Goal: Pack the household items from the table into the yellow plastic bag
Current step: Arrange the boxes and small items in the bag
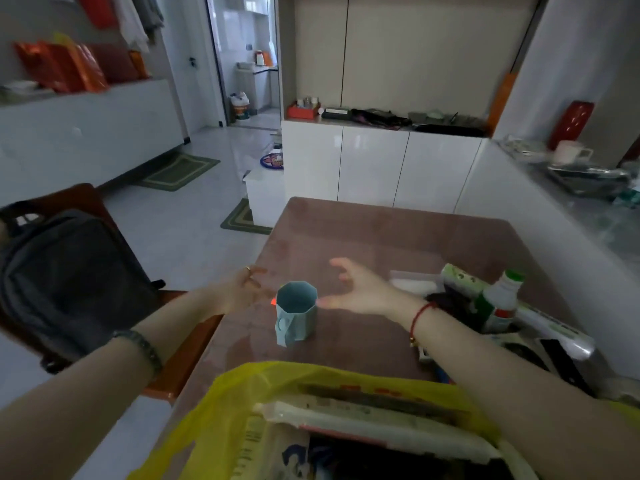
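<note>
Lined up on the mug (296,311), one hand on either side.

Standing upright mid-table (346,230), just beyond the mouth of the yellow bag (221,403), handle turned to the near side. Flanked by the left hand (247,289), fingers loosely curled round nothing, and the right hand (353,289), spread wide and empty, thumb close to the rim but not clearly touching. Best taken with one hand round the body or by the handle, lifted straight up, then drawn back over the bag. Worth sparing the other hand to hold the bag's edge open, with flat packets (363,420) already lying inside. Should be set down gently on top: looks hard, likely to chip. Mind the bottle (500,299) crowding the right.
</note>
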Available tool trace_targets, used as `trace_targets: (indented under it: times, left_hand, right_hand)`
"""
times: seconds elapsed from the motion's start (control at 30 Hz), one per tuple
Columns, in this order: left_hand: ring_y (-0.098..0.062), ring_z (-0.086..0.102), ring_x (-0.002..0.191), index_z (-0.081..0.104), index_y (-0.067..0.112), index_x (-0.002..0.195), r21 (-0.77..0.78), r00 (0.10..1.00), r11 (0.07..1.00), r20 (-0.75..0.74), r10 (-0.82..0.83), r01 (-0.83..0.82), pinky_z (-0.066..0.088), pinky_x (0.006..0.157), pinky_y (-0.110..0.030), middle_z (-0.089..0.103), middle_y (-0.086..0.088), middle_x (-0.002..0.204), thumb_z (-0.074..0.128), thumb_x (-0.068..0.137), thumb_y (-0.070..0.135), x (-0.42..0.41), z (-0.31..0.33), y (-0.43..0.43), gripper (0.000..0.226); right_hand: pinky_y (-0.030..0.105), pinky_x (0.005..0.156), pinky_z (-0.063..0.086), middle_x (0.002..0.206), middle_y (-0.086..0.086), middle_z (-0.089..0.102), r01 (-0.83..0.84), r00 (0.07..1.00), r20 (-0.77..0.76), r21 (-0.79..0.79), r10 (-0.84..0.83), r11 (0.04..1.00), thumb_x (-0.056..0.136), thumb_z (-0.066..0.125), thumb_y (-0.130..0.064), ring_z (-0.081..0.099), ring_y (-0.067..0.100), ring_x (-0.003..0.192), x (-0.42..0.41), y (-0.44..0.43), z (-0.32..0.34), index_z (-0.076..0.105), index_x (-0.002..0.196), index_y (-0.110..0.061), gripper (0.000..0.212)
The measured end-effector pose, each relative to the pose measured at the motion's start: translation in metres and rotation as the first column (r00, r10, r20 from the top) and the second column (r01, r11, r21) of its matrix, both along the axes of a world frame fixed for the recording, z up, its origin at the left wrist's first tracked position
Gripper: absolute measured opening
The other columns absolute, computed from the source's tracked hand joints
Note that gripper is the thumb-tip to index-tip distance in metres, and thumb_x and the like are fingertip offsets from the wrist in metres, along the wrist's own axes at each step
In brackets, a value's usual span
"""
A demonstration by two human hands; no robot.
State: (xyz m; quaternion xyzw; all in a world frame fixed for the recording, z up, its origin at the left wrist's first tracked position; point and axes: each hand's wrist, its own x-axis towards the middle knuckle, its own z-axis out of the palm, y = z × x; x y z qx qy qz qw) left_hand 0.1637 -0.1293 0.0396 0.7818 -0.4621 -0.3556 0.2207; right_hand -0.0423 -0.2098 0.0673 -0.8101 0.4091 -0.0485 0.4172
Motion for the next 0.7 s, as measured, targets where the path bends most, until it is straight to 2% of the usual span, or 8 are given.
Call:
trace_targets:
  times: [0.1,0.2,0.27,0.33,0.4,0.47,0.57,0.7]
  left_hand:
    - [-0.023,0.049,0.118,0.017,0.019,0.147,0.094,1.000,0.996,0.029,0.004,-0.007,0.051,0.088,-0.029,0.036,-0.010,0.147,0.065,0.083,0.031,-0.010,-0.019,-0.020,0.080]
    - [-0.026,0.035,0.136,0.007,0.016,0.148,0.153,0.994,0.988,0.105,-0.029,0.013,0.035,0.110,-0.035,0.030,-0.012,0.151,0.070,0.079,0.036,-0.006,-0.049,-0.042,0.095]
    - [-0.022,0.045,0.128,0.005,0.013,0.148,0.156,0.998,0.988,0.065,-0.009,-0.001,0.041,0.097,-0.021,0.041,-0.008,0.142,0.070,0.079,0.029,-0.004,-0.059,-0.050,0.096]
    - [-0.006,0.059,0.088,0.012,0.017,0.146,0.140,1.000,0.990,-0.012,0.017,-0.015,0.047,0.063,-0.005,0.056,0.007,0.111,0.068,0.082,0.027,-0.005,-0.067,-0.051,0.086]
    - [0.003,0.051,0.068,0.026,0.022,0.142,0.126,0.999,0.992,0.020,0.026,-0.028,0.043,0.049,-0.008,0.062,0.006,0.106,0.064,0.083,0.035,-0.001,-0.077,-0.053,0.071]
    - [0.001,0.054,0.072,0.036,0.021,0.138,0.085,0.999,0.996,0.018,0.029,-0.031,0.043,0.055,-0.009,0.062,-0.002,0.116,0.063,0.084,0.034,0.001,-0.082,-0.052,0.063]
    - [-0.013,0.058,0.093,0.039,0.018,0.137,0.027,0.960,0.994,-0.260,0.105,-0.101,0.051,0.067,-0.014,0.055,-0.007,0.129,0.064,0.085,0.021,-0.005,-0.071,-0.044,0.057]
    - [-0.023,0.059,0.112,0.039,0.026,0.136,-0.054,0.880,0.994,-0.471,0.057,-0.093,0.052,0.092,-0.039,0.052,-0.003,0.134,0.055,0.090,0.028,-0.017,-0.031,-0.024,0.049]
  right_hand:
    - [0.034,0.109,0.029,0.154,0.006,0.022,-0.060,0.997,-0.045,0.045,0.062,0.997,0.075,0.074,-0.028,0.028,0.024,0.139,0.029,-0.024,-0.035,0.009,0.148,-0.018,0.098]
    - [0.035,0.110,0.027,0.152,0.007,0.025,-0.065,0.998,-0.017,0.142,0.068,0.988,0.071,0.078,-0.022,0.028,0.025,0.138,0.056,-0.043,-0.069,0.002,0.148,-0.014,0.108]
    - [0.040,0.113,0.028,0.149,0.008,0.030,-0.089,0.996,0.006,0.171,0.089,0.981,0.064,0.083,-0.022,0.031,0.026,0.137,0.073,-0.054,-0.092,0.005,0.147,-0.015,0.115]
    - [0.046,0.110,0.034,0.144,0.005,0.036,-0.129,0.992,0.031,0.178,0.126,0.975,0.051,0.089,-0.029,0.036,0.026,0.134,0.079,-0.059,-0.112,0.018,0.144,-0.024,0.116]
    - [0.043,0.106,0.039,0.139,0.003,0.039,-0.132,0.990,0.078,0.182,0.120,0.974,0.048,0.090,-0.027,0.040,0.022,0.129,0.083,-0.065,-0.128,0.028,0.137,-0.027,0.108]
    - [0.040,0.105,0.041,0.138,0.001,0.041,-0.128,0.988,0.108,0.149,0.112,0.981,0.053,0.089,-0.021,0.042,0.019,0.126,0.083,-0.064,-0.131,0.031,0.135,-0.024,0.100]
    - [0.041,0.098,0.046,0.132,0.003,0.049,-0.172,0.982,0.080,0.012,0.171,0.985,0.053,0.088,-0.026,0.049,0.020,0.120,0.076,-0.060,-0.119,0.035,0.129,-0.019,0.093]
    - [0.039,0.087,0.052,0.115,-0.003,0.056,-0.186,0.976,0.085,-0.172,0.203,0.967,0.055,0.085,-0.038,0.056,0.015,0.106,0.048,-0.044,-0.065,0.040,0.115,-0.024,0.077]
